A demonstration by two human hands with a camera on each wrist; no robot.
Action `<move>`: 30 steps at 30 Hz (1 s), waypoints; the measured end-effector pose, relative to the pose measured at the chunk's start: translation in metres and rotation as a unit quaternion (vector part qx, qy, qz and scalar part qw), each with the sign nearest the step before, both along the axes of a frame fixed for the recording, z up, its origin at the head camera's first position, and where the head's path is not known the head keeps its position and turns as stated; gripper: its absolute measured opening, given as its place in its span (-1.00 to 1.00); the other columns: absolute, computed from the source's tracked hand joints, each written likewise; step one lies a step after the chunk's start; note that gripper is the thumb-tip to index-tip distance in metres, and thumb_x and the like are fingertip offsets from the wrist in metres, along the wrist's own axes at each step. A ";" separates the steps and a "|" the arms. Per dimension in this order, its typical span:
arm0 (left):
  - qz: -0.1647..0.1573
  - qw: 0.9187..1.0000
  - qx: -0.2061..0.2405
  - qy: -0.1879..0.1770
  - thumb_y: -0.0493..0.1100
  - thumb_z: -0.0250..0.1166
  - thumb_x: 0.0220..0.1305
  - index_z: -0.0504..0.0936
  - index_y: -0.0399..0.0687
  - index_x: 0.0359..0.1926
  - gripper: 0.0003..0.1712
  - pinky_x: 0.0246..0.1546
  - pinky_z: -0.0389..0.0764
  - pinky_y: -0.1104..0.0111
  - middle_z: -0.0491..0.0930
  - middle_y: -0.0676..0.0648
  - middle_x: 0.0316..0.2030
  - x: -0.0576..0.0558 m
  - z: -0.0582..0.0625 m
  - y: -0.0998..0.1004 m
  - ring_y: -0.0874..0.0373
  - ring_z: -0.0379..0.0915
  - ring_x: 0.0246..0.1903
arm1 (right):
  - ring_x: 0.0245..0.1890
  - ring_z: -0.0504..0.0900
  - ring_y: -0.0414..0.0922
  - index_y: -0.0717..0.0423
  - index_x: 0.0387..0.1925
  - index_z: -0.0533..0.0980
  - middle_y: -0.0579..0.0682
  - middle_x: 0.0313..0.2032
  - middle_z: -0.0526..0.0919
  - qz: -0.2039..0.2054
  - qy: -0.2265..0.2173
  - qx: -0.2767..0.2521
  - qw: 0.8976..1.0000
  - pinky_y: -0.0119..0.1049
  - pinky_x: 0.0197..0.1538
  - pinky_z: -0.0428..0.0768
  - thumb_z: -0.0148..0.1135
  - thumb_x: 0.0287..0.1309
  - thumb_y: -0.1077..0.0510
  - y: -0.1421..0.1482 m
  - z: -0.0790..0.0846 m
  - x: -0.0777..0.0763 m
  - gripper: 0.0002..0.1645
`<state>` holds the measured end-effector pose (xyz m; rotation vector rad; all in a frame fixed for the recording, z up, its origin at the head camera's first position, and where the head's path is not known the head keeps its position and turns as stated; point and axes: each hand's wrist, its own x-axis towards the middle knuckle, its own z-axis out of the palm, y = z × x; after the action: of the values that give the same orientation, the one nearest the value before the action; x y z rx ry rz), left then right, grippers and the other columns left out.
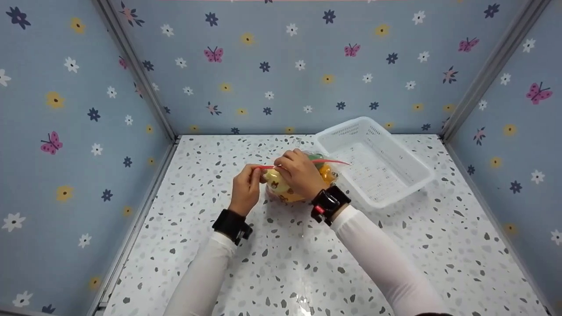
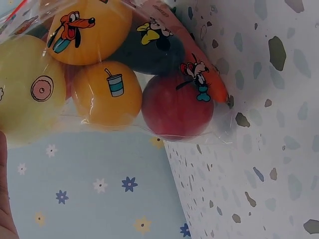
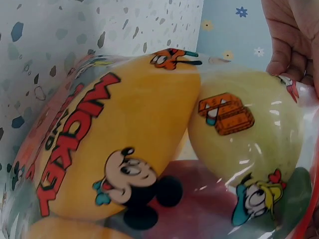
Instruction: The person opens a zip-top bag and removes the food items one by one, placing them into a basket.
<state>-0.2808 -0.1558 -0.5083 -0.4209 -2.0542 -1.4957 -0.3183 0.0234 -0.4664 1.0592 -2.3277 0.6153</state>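
Observation:
A clear plastic zip bag (image 1: pixel 281 193) printed with cartoon figures stands upright on the table, its top edge a red strip (image 1: pixel 331 161). My left hand (image 1: pixel 246 188) pinches the strip's left end between thumb and fingers. Farther along, my right hand (image 1: pixel 302 174) pinches the same strip, covering part of the bag. Inside are several smooth toy-like fruit shapes: a pale yellow one (image 2: pixel 30 89), a round orange one (image 2: pixel 107 94), a round red one (image 2: pixel 177 107) and a large yellow one (image 3: pixel 149 109). Dark green pieces show behind them.
Just right of the bag, a white plastic basket (image 1: pixel 406 191) with slotted walls sits at an angle on the speckled table (image 1: pixel 281 263). Flower-patterned panels (image 1: pixel 290 57) enclose the back and both sides.

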 end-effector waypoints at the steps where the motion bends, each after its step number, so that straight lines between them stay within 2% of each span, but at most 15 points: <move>1: 0.003 1.000 0.001 -0.003 -0.39 0.00 0.45 0.54 -0.49 -0.22 -0.78 -0.36 0.62 -0.01 0.60 -0.37 -0.40 -0.003 -0.004 -0.001 -0.22 0.59 -0.44 | -0.23 0.52 -0.06 0.02 -0.20 0.62 -0.05 -0.26 0.63 0.001 0.000 -0.002 1.000 -0.19 -0.10 0.50 0.16 0.36 0.09 0.001 0.000 0.000 -0.85; 3: 0.008 1.000 0.004 -0.008 -0.36 0.00 0.46 0.55 -0.44 -0.22 -0.78 -0.35 0.63 0.01 0.61 -0.34 -0.40 -0.008 -0.012 -0.004 -0.18 0.59 -0.45 | -0.24 0.51 -0.07 0.02 -0.21 0.62 -0.05 -0.27 0.63 0.000 -0.002 -0.006 1.000 -0.20 -0.12 0.49 0.16 0.36 0.09 0.004 0.000 -0.001 -0.85; 6: 0.007 1.000 0.007 -0.014 -0.30 0.02 0.48 0.57 -0.34 -0.22 -0.77 -0.35 0.64 0.09 0.64 -0.26 -0.39 -0.012 -0.017 -0.009 -0.09 0.61 -0.44 | -0.25 0.50 -0.07 0.01 -0.21 0.61 -0.06 -0.27 0.62 -0.003 -0.005 -0.008 1.000 -0.21 -0.12 0.49 0.16 0.36 0.09 0.009 -0.001 -0.001 -0.86; 10: 0.006 1.000 -0.004 -0.014 -0.22 0.02 0.50 0.58 -0.25 -0.22 -0.76 -0.34 0.64 0.23 0.64 -0.17 -0.39 -0.014 -0.019 -0.011 0.03 0.61 -0.43 | -0.22 0.52 -0.08 -0.01 -0.19 0.60 -0.08 -0.24 0.62 -0.016 -0.016 -0.002 1.000 -0.22 -0.11 0.52 0.18 0.34 0.08 0.017 0.000 0.000 -0.88; 14: 0.008 1.000 -0.017 -0.012 -0.18 0.00 0.51 0.57 -0.24 -0.21 -0.73 -0.34 0.63 0.31 0.63 -0.14 -0.41 -0.012 -0.018 -0.012 0.06 0.60 -0.43 | -0.20 0.54 -0.07 0.00 -0.19 0.59 -0.07 -0.20 0.63 -0.016 -0.027 -0.006 1.000 -0.20 -0.08 0.53 0.20 0.33 0.08 0.024 0.001 0.001 -0.88; 21: 0.009 1.000 -0.023 -0.015 -0.17 0.00 0.52 0.58 -0.21 -0.21 -0.73 -0.35 0.62 0.29 0.64 -0.14 -0.41 -0.012 -0.018 -0.012 0.03 0.61 -0.42 | -0.22 0.54 -0.04 0.03 -0.20 0.61 -0.04 -0.20 0.65 -0.004 -0.021 -0.021 1.000 -0.17 -0.09 0.53 0.25 0.27 0.10 0.034 -0.001 0.000 -0.88; 27: 0.006 1.000 -0.008 -0.020 -0.19 0.01 0.51 0.59 -0.20 -0.21 -0.75 -0.34 0.64 0.17 0.64 -0.13 -0.41 -0.011 -0.020 -0.012 0.03 0.61 -0.43 | -0.23 0.52 -0.05 0.03 -0.21 0.62 -0.03 -0.23 0.64 -0.011 -0.045 -0.016 0.999 -0.18 -0.11 0.53 0.23 0.29 0.10 0.039 0.000 0.002 -0.88; 30: 0.008 1.000 -0.006 -0.020 -0.19 0.01 0.51 0.58 -0.21 -0.22 -0.75 -0.34 0.65 0.18 0.64 -0.13 -0.41 -0.011 -0.020 -0.013 0.06 0.60 -0.42 | -0.23 0.52 -0.06 0.04 -0.22 0.61 -0.04 -0.25 0.63 -0.014 -0.052 -0.016 0.998 -0.19 -0.11 0.53 0.23 0.28 0.10 0.041 -0.001 0.002 -0.88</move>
<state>-0.2915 -0.1692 -0.5284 -0.3820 -2.0936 -1.4943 -0.3164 0.0645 -0.4671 0.9996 -2.4106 0.7094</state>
